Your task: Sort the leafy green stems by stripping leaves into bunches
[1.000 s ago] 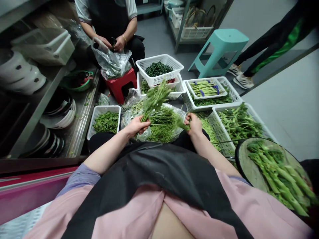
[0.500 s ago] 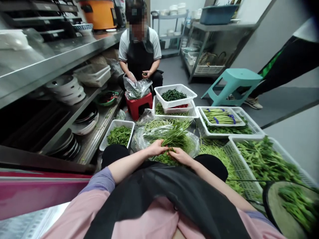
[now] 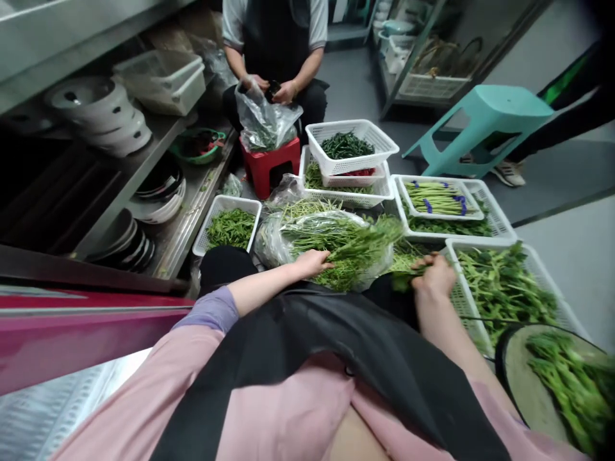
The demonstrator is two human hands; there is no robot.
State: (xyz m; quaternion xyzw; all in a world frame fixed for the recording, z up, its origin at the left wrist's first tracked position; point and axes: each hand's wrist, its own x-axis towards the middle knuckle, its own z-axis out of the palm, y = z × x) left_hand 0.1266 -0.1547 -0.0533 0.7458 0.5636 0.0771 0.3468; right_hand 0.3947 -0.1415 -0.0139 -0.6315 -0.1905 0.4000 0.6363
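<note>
My left hand (image 3: 313,262) is closed around a bunch of thin leafy green stems (image 3: 365,246), blurred by motion. The bunch hangs over an open clear plastic bag (image 3: 271,242) with more long green stems inside. Off to the right, my right hand (image 3: 436,276) has its fingers closed on a few dark green leaves (image 3: 402,280), partly smeared. It hovers near a heap of pale green stems (image 3: 403,259) on the floor, beside the wall of a white basket (image 3: 461,291) that holds leafy greens.
A white basket of green leaves (image 3: 229,227) stands left of the bag. Beyond are stacked baskets with green chillies (image 3: 348,146) and a tray of tied green stalks (image 3: 439,197). A co-worker (image 3: 276,45) sits behind a red stool (image 3: 271,166). Metal shelves line the left; a turquoise stool (image 3: 509,102) stands right.
My hands have moved apart: the right went rightward with dark leaves, while the left kept the stem bunch, which swung right. The view has tilted down. The co-worker's hands came closer together.
</note>
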